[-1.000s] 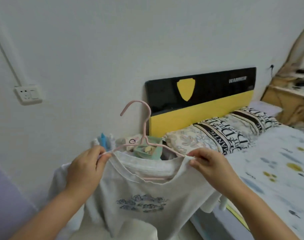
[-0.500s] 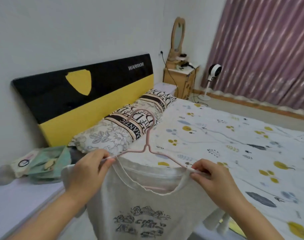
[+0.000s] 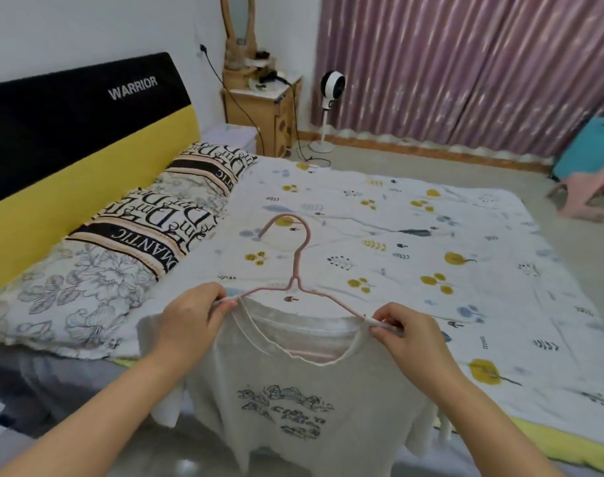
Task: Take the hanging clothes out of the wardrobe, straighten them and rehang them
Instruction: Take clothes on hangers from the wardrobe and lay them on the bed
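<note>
— Above the near edge of the bed, what was held up?

— A pale grey T-shirt on a pink hanger, its hook upright and curling left over the sheet. The shirt hung down in front of the bed's edge, a dark printed design on its chest.

— And the hands?

— The left hand had its fingers clenched on the left shoulder of the shirt, grasping the hanger's end there. The right hand pinched the right shoulder and the hanger's arm beneath the cloth. Both held the shirt clear of the bed.

— What lay beyond?

— At the head of the bed, left of the shirt, two patterned pillows rested against a black and yellow headboard. Past the bed's far corner stood a wooden nightstand, a white fan beside it, and purple curtains behind.
</note>
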Demonstrator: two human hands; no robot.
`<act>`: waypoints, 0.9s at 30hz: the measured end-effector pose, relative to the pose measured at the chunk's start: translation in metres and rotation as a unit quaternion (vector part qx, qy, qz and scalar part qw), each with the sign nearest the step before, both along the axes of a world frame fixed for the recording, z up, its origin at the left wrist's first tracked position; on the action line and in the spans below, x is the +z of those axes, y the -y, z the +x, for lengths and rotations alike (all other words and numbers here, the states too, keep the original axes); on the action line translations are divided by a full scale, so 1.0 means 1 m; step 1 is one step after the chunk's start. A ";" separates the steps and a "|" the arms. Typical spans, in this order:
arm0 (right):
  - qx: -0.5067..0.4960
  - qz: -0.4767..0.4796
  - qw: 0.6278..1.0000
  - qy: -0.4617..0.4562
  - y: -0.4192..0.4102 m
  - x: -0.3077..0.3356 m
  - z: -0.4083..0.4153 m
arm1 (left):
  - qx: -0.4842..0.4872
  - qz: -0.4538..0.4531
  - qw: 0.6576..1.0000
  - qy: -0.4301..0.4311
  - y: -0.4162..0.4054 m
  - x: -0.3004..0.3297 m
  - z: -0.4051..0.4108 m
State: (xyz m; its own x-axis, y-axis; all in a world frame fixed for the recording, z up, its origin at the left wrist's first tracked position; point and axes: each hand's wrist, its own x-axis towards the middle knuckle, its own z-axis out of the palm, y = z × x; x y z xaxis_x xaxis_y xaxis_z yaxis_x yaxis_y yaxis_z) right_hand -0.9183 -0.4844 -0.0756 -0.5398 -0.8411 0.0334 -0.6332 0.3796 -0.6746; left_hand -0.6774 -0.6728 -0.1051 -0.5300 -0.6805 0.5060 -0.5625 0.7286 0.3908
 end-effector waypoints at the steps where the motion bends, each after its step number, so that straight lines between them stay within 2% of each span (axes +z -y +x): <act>1: -0.012 0.003 1.000 0.003 0.008 -0.005 -0.009 | 0.001 0.007 1.000 0.004 0.010 -0.003 -0.012; 9: -0.079 0.056 0.995 -0.024 0.125 -0.045 -0.091 | -0.012 0.083 0.995 0.048 0.127 -0.031 -0.114; 14: -0.102 0.108 0.988 -0.039 0.215 -0.097 -0.146 | -0.011 0.116 0.990 0.082 0.209 -0.078 -0.172; 18: -0.123 0.140 0.982 -0.043 0.267 -0.152 -0.181 | 0.007 0.160 0.982 0.104 0.252 -0.133 -0.213; 21: -0.137 0.159 0.977 -0.044 0.294 -0.199 -0.206 | -0.011 0.165 0.973 0.163 0.265 -0.191 -0.234; 27: -0.122 0.223 0.964 -0.083 0.336 -0.303 -0.250 | -0.035 0.237 0.915 0.324 0.262 -0.315 -0.253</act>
State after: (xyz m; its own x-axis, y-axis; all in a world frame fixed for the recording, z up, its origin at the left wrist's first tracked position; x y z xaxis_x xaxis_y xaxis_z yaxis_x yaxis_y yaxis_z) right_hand -1.1679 -0.8208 -0.3785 -0.7416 -0.6403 -0.2002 -0.5733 0.7598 -0.3067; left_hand -0.9301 -0.9346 -0.4199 -0.6647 -0.6956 -0.2727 -0.7468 0.6067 0.2726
